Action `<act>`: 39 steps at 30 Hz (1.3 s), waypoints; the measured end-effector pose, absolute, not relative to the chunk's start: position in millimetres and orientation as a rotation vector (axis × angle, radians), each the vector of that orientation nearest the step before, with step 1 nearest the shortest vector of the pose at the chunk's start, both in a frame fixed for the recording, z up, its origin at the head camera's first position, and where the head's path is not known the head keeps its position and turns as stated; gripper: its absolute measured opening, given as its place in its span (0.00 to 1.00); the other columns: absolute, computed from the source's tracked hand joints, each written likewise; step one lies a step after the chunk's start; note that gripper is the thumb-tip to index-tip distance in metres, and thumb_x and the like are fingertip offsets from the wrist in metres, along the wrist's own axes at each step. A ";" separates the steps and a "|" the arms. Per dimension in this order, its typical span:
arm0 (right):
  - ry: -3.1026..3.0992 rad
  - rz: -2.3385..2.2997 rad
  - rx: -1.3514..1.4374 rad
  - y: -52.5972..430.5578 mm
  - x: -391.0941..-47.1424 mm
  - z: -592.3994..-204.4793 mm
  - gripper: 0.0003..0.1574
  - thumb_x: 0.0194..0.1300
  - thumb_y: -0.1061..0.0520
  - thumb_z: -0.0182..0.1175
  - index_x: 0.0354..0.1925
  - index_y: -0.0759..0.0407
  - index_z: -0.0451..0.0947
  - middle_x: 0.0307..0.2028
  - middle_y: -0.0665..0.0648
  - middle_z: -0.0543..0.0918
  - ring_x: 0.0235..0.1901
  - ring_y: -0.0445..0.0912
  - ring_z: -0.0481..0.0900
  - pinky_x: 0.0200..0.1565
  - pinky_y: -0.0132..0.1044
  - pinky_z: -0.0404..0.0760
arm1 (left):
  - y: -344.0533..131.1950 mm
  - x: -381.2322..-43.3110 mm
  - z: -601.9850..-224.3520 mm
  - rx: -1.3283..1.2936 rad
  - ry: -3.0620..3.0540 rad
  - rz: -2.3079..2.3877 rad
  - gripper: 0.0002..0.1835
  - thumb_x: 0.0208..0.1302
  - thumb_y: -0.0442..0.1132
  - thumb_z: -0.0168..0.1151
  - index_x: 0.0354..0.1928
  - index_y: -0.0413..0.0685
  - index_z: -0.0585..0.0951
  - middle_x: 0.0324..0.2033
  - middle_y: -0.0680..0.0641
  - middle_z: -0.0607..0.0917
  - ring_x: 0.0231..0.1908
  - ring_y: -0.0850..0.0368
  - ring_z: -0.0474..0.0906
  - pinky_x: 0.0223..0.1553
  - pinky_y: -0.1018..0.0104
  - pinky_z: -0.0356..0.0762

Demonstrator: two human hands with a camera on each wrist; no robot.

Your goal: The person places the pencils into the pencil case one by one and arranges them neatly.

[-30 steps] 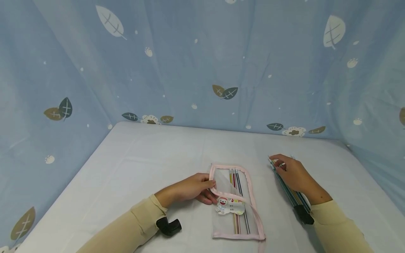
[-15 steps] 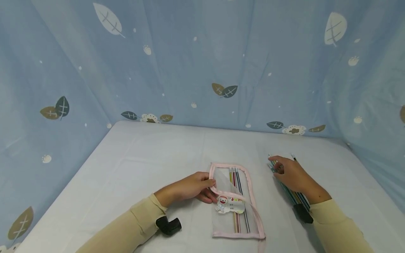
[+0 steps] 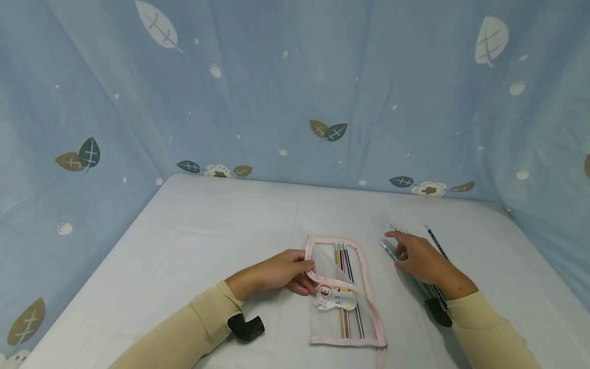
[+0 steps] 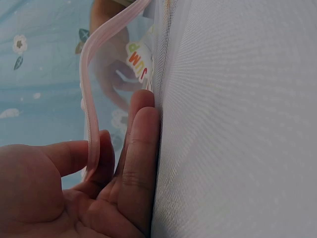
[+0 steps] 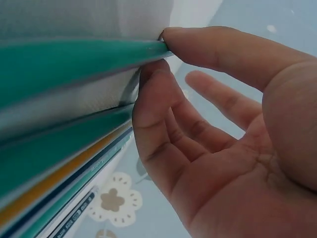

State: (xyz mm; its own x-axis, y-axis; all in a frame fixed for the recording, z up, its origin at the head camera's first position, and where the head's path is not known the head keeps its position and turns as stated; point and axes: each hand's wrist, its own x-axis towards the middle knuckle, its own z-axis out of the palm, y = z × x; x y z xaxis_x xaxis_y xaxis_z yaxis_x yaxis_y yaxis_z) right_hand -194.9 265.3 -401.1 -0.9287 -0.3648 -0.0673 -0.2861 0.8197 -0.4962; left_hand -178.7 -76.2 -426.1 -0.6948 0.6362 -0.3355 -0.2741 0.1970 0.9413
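My left hand (image 3: 288, 271) pinches the pink-trimmed upper flap edge of a see-through mesh pencil pouch (image 3: 318, 325), thumb on one side of the trim (image 4: 92, 114). Inside the pouch lie several striped pencils (image 3: 343, 261), partly behind a cartoon label (image 3: 335, 298) lettered "JUMP". To the right, my right hand (image 3: 421, 259) is over a group of pencils, with thumb and forefinger pinching a green pencil (image 5: 99, 59) near its end. That pencil (image 3: 388, 250) is angled away from the others, and its lower part runs under the hand.
More pencils lie beside the right hand, green, orange (image 5: 64, 176) and dark blue; a dark pencil (image 3: 435, 241) sticks out past it. A black wrist strap piece (image 3: 246, 328) sits at the left cuff. Blue patterned curtain (image 3: 276, 92) borders the white table (image 3: 221, 220).
The right hand has shifted slightly left and a green pencil has moved left, apart from the group. More of the dark pencil on the right shows. The left hand and pouch stay in place.
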 end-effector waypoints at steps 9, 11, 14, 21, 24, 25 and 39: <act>2.823 -0.772 -0.504 257.2 -191.0 -396.6 0.45 0.57 0.73 0.58 0.72 0.67 0.59 0.43 0.65 0.80 0.29 0.45 0.74 0.26 0.33 0.75 | -78.6 -178.3 -426.7 0.349 1.752 1.592 0.15 0.80 0.42 0.46 0.53 0.36 0.75 0.42 0.40 0.88 0.39 0.54 0.88 0.40 0.66 0.88; 2.820 -0.793 -0.494 257.1 -190.9 -394.6 0.45 0.59 0.73 0.57 0.73 0.66 0.57 0.45 0.67 0.79 0.29 0.45 0.74 0.26 0.34 0.74 | -78.2 -178.8 -426.8 0.343 1.754 1.594 0.15 0.80 0.41 0.46 0.53 0.36 0.75 0.42 0.39 0.88 0.38 0.54 0.88 0.39 0.66 0.88; 2.827 -0.807 -0.479 256.4 -190.6 -391.4 0.45 0.61 0.71 0.57 0.75 0.64 0.55 0.47 0.67 0.80 0.31 0.45 0.76 0.26 0.34 0.75 | -78.3 -178.9 -427.8 0.335 1.751 1.592 0.15 0.80 0.41 0.46 0.53 0.36 0.75 0.42 0.39 0.88 0.38 0.54 0.87 0.39 0.67 0.88; 2.936 -0.777 -0.539 258.6 -191.2 -386.0 0.45 0.64 0.70 0.57 0.75 0.61 0.53 0.41 0.63 0.84 0.32 0.45 0.78 0.25 0.33 0.76 | -78.3 -179.7 -427.5 0.350 1.754 1.586 0.15 0.80 0.41 0.46 0.54 0.36 0.75 0.42 0.39 0.88 0.38 0.54 0.87 0.39 0.67 0.88; 2.967 -0.779 -0.541 260.3 -192.2 -385.5 0.45 0.66 0.69 0.56 0.76 0.59 0.51 0.41 0.64 0.83 0.26 0.43 0.75 0.21 0.33 0.74 | -77.6 -180.1 -427.8 0.345 1.752 1.588 0.15 0.80 0.41 0.45 0.54 0.36 0.74 0.42 0.39 0.88 0.38 0.54 0.87 0.39 0.67 0.88; 2.969 -0.791 -0.535 260.5 -192.2 -384.9 0.45 0.67 0.69 0.55 0.77 0.59 0.50 0.42 0.65 0.83 0.24 0.42 0.73 0.21 0.33 0.73 | -77.6 -180.1 -428.0 0.342 1.750 1.588 0.15 0.80 0.41 0.45 0.54 0.36 0.74 0.42 0.39 0.88 0.38 0.54 0.87 0.39 0.67 0.88; 3.030 -1.028 -0.537 250.3 -185.1 -374.0 0.45 0.70 0.67 0.52 0.79 0.56 0.46 0.47 0.68 0.79 0.27 0.43 0.80 0.23 0.33 0.77 | -77.4 -180.0 -425.4 0.340 1.751 1.578 0.16 0.80 0.41 0.45 0.53 0.35 0.74 0.42 0.39 0.88 0.38 0.54 0.87 0.39 0.67 0.88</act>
